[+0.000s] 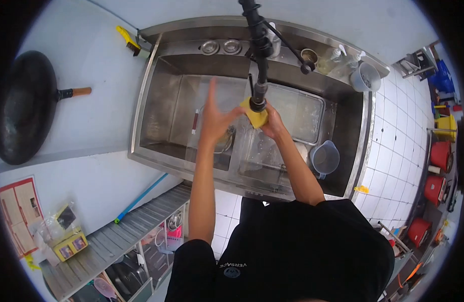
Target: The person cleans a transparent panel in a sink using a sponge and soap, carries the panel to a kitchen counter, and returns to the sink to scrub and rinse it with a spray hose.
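Yellow squarish pad (pixel 259 120) gripped in right hand (pixel 275 126), above double-basin stainless-steel sink (pixel 152 121), seen directly under black hose-type faucet (pixel 261 88). Left hand (pixel 216 123) opened, fingers extended, thumb brought close to pad; contact cannot be told. Translucent bluish plastic jug (pixel 325 160) placed at sink's right end.

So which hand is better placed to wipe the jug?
Probably the right hand: it holds the sponge and is nearer the jug; the left hand is spread open, farther off.
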A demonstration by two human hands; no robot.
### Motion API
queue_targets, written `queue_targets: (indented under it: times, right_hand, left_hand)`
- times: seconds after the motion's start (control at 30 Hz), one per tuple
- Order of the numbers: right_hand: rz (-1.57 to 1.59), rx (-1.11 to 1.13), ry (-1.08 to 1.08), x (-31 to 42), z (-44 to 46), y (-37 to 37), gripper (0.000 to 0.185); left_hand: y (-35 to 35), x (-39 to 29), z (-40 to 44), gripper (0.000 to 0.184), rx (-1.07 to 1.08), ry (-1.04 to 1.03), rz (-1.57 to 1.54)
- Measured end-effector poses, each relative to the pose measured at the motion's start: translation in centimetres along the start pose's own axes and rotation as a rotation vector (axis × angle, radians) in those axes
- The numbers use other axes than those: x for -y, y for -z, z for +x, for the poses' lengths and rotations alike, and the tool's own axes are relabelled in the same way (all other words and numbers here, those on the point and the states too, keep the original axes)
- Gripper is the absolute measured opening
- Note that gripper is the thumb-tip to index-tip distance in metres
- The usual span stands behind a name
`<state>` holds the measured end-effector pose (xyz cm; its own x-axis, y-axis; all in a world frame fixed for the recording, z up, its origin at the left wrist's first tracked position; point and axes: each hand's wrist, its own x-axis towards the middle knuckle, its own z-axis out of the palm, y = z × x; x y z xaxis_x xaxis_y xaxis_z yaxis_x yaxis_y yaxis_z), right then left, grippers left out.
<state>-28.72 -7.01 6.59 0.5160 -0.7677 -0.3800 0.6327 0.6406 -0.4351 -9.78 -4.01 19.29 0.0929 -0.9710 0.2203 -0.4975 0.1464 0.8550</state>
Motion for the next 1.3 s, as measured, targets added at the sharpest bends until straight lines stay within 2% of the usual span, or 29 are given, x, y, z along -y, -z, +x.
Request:
queue_targets:
  times: [0.07,0.13,0.23,0.33,0.43,0.53,0.63,0.73,0.83,0.93,1.03,1.13,1.23,1.3]
  right_hand:
    - [-0.081,-0.021,-0.034,0.5,0.4,0.9,0.038]
    - [-0.167,-0.044,-0.103,-0.3,0.8,2.4,0.037]
    - [-0.488,-0.223,-0.061,-1.0,2.2,1.5,0.041]
    - [-1.343,-0.336,0.244,-0.5,2.7,-0.2,0.05]
    - [-2.05,-0.367,0.902,-1.4,1.2,-1.4,0.059]
    - [-2.246,0.047,0.783,-2.8,1.3,-0.7,0.056]
    - [-2.197,-0.103,0.936,-2.8,7.8,-0.5,0.046]
    - [-2.192,-0.112,0.693,-7.4,15.3,-2.0,0.044]
    - [-2.132,0.199,0.907,-14.3,10.7,-1.6,0.043]
    - [-2.013,0.011,0.902,-11.4,6.8,2.3,0.043]
    - [-2.094,-0.229,0.996,-7.9,12.8,-2.2,0.042]
    - [-2.286,-0.117,0.963,-11.5,17.9,-4.6,0.049]
    - [-2.127,0.107,1.077,-11.0,9.1,-2.3,0.051]
    - [-2.229,-0.2,1.031,-6.9,10.7,-2.8,0.049]
  left_hand:
    - [2.0,7.5,-3.3,0.094,-0.204,0.365,0.145]
    - [3.5,14.6,-7.3,0.086,-0.257,0.538,0.462]
    - [4.6,16.7,-10.6,0.079,-0.124,0.587,0.552]
    - [5.2,18.6,-11.4,0.07,-0.095,0.596,0.508]
    - [5.9,18.7,-10.8,0.063,-0.029,0.71,0.537]
    - [5.7,20.6,-10.7,0.061,-0.068,0.691,0.614]
    - [5.4,20.1,-10.8,0.062,-0.072,0.736,0.637]
    - [5.4,20.1,-10.7,0.061,-0.043,0.739,0.634]
    - [5.5,20.1,-10.7,0.059,-0.057,0.74,0.559]
    - [5.5,20.3,-10.7,0.057,-0.037,0.741,0.592]
    - [5.5,19.6,-10.6,0.056,-0.086,0.704,0.554]
    - [5.6,19.6,-10.5,0.056,-0.06,0.705,0.56]
    - [5.7,20.1,-10.5,0.056,-0.026,0.714,0.549]
    - [5.9,20.1,-9.9,0.056,-0.049,0.713,0.536]
